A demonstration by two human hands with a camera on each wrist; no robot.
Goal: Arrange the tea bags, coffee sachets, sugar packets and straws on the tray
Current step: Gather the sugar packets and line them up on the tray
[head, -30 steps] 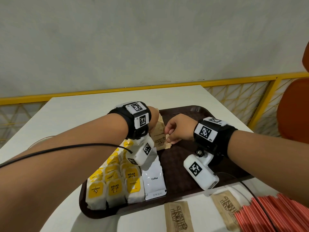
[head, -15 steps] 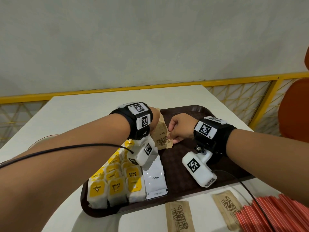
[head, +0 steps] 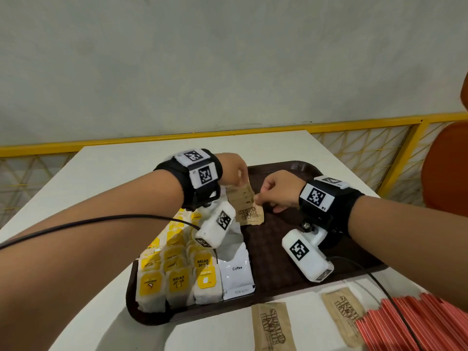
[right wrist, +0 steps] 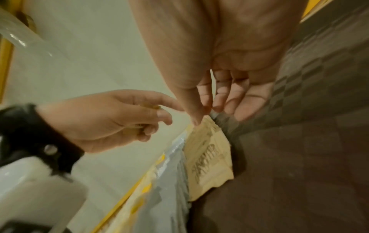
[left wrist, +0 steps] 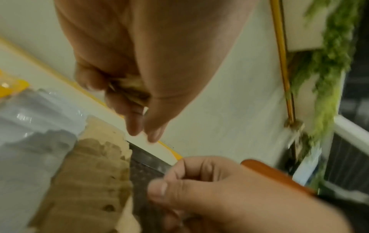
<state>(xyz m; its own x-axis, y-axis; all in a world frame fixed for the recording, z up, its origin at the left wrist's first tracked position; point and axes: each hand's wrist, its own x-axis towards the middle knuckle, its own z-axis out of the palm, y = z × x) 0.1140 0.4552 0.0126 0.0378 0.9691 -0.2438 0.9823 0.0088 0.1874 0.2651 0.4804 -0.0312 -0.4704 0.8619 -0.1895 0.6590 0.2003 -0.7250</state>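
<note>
We are partway through laying brown sugar packets [head: 249, 209] into a row on the dark tray [head: 283, 254], just right of the white coffee sachets [head: 236, 277], which sit beside the yellow-labelled tea bags [head: 177, 269] along the tray's left edge. Our left hand [head: 231, 171] hangs above the far end of that row with thumb and fingers curled round a few more brown packets, as the left wrist view shows. Our right hand [head: 277, 192] is nearly closed, thumb and forefinger tips at the right edge of the packets on the tray; we cannot tell whether they pinch a packet or only steady it.

To do this step well, we judge we should feed one packet at a time from the left hand, let the right fingertips square its edge against the one below, and keep the overlap even, so the row runs parallel to the coffee column. Light pressure is enough; these paper packets would likely slide and fan out if nudged sideways.

The sugar row runs from the tray's far edge toward the near edge. The frontmost packet lies with its long axis along that line, slightly tilted, its printed end nearest us and the lettering upside down. Two more sugar packets [head: 272, 325] lie on the surface beyond the tray's near edge, and the red straws [head: 415, 323] are heaped at the near right corner of the surface.
</note>
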